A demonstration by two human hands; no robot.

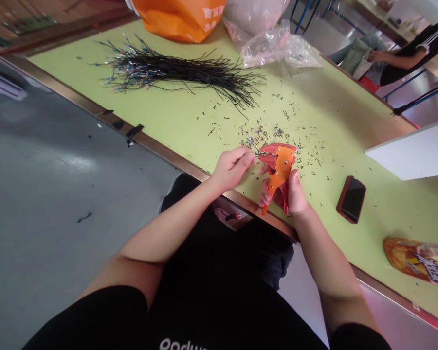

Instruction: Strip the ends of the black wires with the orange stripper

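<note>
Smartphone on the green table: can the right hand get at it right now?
Probably not while occupied: the right hand grips the wire stripper, though only scattered clippings seem to lie between it and the smartphone.

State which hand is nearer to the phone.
Right. The right hand, holding the orange tool, is apart from the phone; the left hand is farther away, on the tool's opposite side.
</note>
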